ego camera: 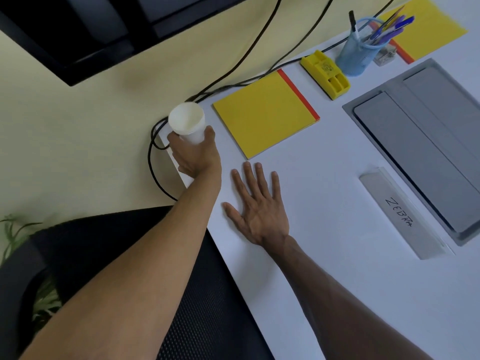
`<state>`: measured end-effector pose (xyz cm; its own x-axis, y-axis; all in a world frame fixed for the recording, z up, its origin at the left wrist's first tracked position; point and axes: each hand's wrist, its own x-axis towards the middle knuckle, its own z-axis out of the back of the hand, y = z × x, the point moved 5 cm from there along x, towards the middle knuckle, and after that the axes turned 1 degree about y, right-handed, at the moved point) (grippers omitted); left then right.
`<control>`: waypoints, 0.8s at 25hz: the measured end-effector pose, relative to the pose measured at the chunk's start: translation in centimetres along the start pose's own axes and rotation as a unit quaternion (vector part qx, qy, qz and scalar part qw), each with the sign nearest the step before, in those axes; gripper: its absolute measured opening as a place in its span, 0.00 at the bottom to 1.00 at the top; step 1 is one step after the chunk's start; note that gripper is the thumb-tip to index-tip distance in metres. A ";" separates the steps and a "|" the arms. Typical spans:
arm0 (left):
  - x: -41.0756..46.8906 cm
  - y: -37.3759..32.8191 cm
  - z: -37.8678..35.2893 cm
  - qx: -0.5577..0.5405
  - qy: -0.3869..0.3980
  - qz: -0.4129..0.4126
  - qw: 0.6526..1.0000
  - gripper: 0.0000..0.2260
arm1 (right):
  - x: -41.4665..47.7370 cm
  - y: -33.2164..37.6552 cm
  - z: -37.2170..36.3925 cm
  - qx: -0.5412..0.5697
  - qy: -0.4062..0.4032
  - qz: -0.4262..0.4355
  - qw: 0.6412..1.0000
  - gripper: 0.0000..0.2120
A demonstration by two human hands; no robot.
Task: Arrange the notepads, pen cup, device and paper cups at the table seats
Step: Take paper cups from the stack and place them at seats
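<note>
At the left centre of the frame, the left hand (194,157) grips a white paper cup (187,123) at the corner of the white table (324,281), just left of a yellow notepad (262,113), while the right hand (258,211) lies flat, fingers spread, below that notepad.

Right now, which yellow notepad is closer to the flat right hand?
The yellow notepad just beyond the right hand's fingertips, red edge showing whole. The other yellow notepad lies at the far corner, behind the pen cup.
</note>
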<state>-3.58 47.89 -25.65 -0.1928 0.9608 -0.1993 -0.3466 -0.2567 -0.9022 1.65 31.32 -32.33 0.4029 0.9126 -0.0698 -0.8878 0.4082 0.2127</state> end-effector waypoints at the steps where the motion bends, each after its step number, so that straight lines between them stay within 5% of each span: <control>1: -1.0 0.0 0.6 -0.007 0.009 -0.012 1.000 0.32 | 0.0 -0.1 0.2 0.012 0.012 0.001 1.000 0.35; 5: -5.4 -0.6 4.2 -0.032 0.051 -0.007 0.998 0.31 | 0.1 -0.7 2.8 0.178 0.087 -0.016 0.980 0.32; 6: -6.4 -0.8 5.0 -0.034 0.067 -0.001 0.997 0.31 | 0.1 -1.1 4.3 0.286 0.108 -0.059 0.950 0.27; 9: -9.8 -1.7 6.8 -0.016 0.142 0.012 0.990 0.29 | -1.9 -2.5 9.6 0.590 0.064 -0.189 0.782 0.18; 11: -12.3 -2.3 7.7 0.004 0.206 0.010 0.979 0.27 | -4.1 -2.6 12.7 0.657 0.035 -0.180 0.731 0.22; 16: -19.1 -4.1 9.8 0.050 0.340 -0.044 0.938 0.27 | -10.0 -2.5 17.4 0.711 -0.003 -0.179 0.680 0.25; 20: -24.1 -4.4 10.4 0.095 0.405 -0.110 0.903 0.26 | -15.1 -3.8 19.5 0.708 -0.065 -0.206 0.673 0.23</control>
<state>-6.99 24.80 -12.85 0.6071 0.7328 -0.3072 -0.4614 0.0103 -0.8871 3.28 15.50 -13.12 0.6480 0.6812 -0.3408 0.3693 0.1103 0.9227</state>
